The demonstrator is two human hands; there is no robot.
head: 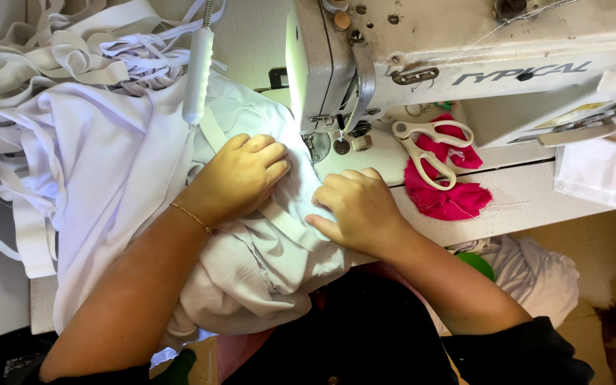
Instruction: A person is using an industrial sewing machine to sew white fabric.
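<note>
Lying far left, white straps (58, 53) are piling beside the white cloth (122, 164). The left hand (240, 178) is pressing curled fingers onto the cloth; the right hand (358, 210) is resting flat, gripping nothing, nearer the needle (341, 135). A strap's long axis is running near-to-far toward the needle, itself hard to see. Scissors (429, 146) are lying right.

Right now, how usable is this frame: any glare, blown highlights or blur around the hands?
Head view: the lamp strip on the sewing machine blows out the white fabric near the needle; left hand and right hand are sharp and evenly lit; the lower edge falls dark.
</note>
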